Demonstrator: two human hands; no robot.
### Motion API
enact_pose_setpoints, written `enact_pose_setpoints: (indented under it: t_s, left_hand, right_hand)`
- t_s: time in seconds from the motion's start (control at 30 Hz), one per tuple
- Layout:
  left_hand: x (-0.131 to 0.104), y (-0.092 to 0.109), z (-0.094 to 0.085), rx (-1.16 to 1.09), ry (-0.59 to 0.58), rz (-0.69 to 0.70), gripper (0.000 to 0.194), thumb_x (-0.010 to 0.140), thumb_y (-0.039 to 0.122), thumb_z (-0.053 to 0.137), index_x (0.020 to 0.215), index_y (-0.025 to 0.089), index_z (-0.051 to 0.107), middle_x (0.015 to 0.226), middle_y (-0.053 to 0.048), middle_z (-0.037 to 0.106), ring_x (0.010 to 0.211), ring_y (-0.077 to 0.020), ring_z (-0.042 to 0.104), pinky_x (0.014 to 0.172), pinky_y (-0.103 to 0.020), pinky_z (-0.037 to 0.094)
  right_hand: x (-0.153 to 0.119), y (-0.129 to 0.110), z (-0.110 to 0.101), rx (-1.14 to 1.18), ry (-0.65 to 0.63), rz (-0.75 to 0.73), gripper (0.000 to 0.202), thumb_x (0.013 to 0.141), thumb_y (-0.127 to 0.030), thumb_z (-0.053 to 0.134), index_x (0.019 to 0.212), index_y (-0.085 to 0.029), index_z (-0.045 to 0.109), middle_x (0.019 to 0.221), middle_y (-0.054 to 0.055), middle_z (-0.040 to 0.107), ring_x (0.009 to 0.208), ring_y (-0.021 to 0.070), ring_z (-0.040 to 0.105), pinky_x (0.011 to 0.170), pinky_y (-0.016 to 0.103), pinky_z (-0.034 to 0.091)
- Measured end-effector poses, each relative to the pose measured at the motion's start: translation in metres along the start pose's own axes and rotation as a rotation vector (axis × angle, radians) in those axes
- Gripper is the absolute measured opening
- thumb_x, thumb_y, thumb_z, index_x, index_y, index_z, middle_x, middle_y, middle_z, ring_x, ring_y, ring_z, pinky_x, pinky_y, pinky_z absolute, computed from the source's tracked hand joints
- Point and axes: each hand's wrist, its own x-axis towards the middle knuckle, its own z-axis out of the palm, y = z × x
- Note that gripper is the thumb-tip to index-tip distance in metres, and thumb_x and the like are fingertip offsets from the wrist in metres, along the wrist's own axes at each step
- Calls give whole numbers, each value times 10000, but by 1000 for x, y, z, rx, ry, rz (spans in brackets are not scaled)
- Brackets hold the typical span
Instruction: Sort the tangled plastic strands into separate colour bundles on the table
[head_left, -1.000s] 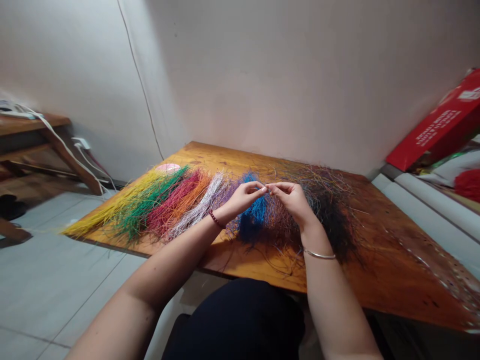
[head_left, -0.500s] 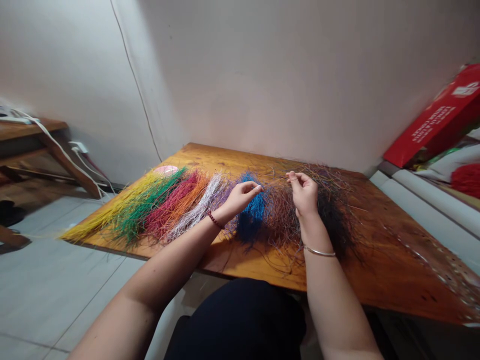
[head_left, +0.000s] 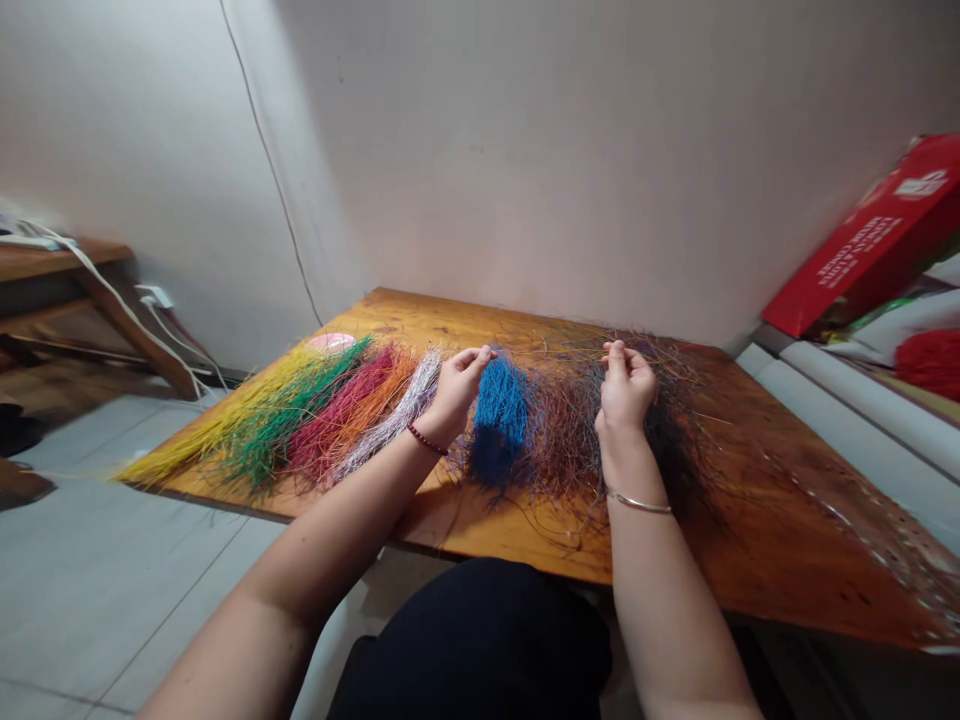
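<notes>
My left hand point(head_left: 459, 388) is raised above the purple and blue bundles, thumb and fingertips pinched together. My right hand point(head_left: 628, 385) pinches in the same way over the dark strands at the right. A thin strand, hard to make out against the pile, appears to run between the two pinches. Below lie bundles of thin strands: yellow point(head_left: 217, 415), green point(head_left: 300, 410), crimson point(head_left: 341, 405), orange point(head_left: 375, 400), white point(head_left: 397, 415), blue point(head_left: 501, 410) and brown point(head_left: 562, 430). Black strands point(head_left: 671, 440) lie partly behind my right hand.
The wooden table point(head_left: 720, 560) stands against a pale wall. A pink round object point(head_left: 330, 343) sits behind the yellow and green bundles. At the right are a red box point(head_left: 862, 240), white rolls point(head_left: 870, 410) and red material point(head_left: 930, 365). White cables point(head_left: 112, 295) hang by a side table.
My hands have moved apart: the left shifted left, uncovering more of the blue bundle, and the right shifted slightly right. Both remain pinched.
</notes>
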Motion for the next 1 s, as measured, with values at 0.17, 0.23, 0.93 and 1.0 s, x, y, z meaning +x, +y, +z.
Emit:
enact_pose_setpoints:
  t_s: [0.17, 0.23, 0.93, 1.0]
  left_hand:
    - [3, -1, -3, -106, 59, -61, 251, 807, 408, 629, 785, 163, 577, 500, 93, 254, 396, -52, 212, 402, -210, 146]
    - [3, -1, -3, -114, 72, -61, 243, 818, 397, 620, 776, 165, 564, 499, 92, 261, 389, -50, 223, 395, -205, 152]
    - [6, 2, -5, -350, 50, -104, 286, 827, 433, 658, 809, 173, 542, 526, 88, 325, 394, -34, 293, 373, -167, 199]
    - [8, 1, -7, -475, -9, -187, 275, 814, 416, 684, 831, 171, 560, 564, 73, 403, 424, -27, 367, 382, -149, 248]
  right_hand:
    - [2, -3, -3, 10, 180, 23, 457, 829, -590, 542, 819, -144, 645, 744, 59, 640, 631, 136, 579, 574, 259, 450]
    - [2, -6, -6, -2, 236, 31, 468, 840, -595, 520, 823, -144, 645, 750, 60, 637, 645, 140, 586, 583, 264, 458]
    - [8, 1, -16, 0, 305, 147, 627, 834, -725, 389, 963, -168, 644, 805, 61, 616, 566, 132, 522, 489, 281, 393]
    - [9, 5, -18, 13, 274, 162, 635, 830, -739, 367, 975, -177, 625, 797, 50, 597, 528, 118, 471, 454, 274, 346]
